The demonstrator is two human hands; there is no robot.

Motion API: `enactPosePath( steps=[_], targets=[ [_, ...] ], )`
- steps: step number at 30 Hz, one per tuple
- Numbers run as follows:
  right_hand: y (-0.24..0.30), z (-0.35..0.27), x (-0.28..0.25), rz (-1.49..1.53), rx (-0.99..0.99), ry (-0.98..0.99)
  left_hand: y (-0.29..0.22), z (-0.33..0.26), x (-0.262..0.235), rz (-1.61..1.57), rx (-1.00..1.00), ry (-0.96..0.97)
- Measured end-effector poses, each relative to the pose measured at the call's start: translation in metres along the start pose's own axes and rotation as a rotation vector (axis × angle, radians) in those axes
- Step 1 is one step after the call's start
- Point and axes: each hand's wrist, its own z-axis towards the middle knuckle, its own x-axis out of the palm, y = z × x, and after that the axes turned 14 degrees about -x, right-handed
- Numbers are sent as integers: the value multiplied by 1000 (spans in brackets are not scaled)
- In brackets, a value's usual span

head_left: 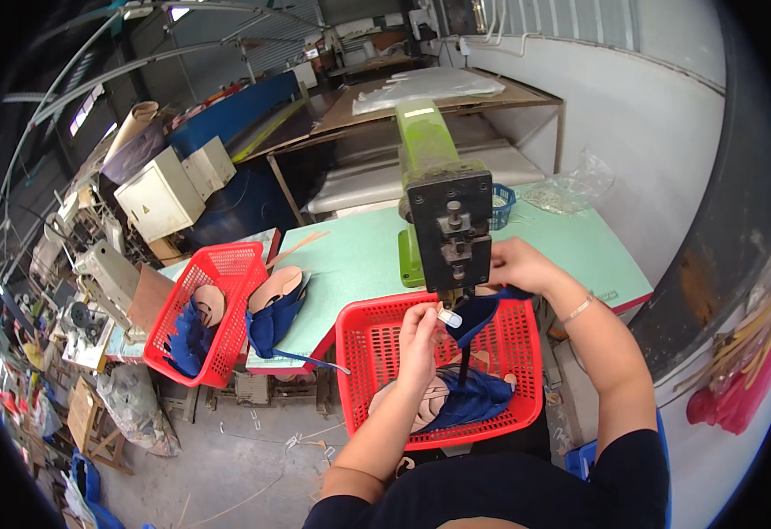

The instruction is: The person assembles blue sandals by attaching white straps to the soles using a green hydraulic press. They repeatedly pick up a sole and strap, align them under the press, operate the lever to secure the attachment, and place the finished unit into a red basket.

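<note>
My left hand (417,342) is closed in a pinch at the near left edge of a navy-blue shoe upper (476,319). A small shiny whitish piece (449,317) shows beside its fingertips. The upper is under the black head (450,231) of a green post-bed sewing machine (425,137), above its thin dark post (464,366). On the other side, my right hand (523,266) is bent around the far right part of the same upper, its fingertips partly hidden by the machine head. Below both hands, a red basket (350,353) holds stacked blue and tan uppers (472,398).
Left of the machine, several blue and tan uppers (271,309) lie on the green tabletop (324,273), a strap hanging over its edge. A second red basket (249,264) holds more. A small blue basket (502,208) and clear plastic bag (570,189) are behind right, near a white wall (641,115).
</note>
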Motion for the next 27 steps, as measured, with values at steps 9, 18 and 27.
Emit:
enactPosePath(
  steps=[9, 18, 27],
  targets=[
    [-17, -50, 35, 304, -27, -324, -14, 23, -8, 62, -103, 96],
    [-24, -62, 52, 364, -86, -387, -21, 27, -10, 142, -114, 30],
    [-16, -61, 64, 282, -21, -370, -37, 14, -17, 55, -169, 53]
  ],
)
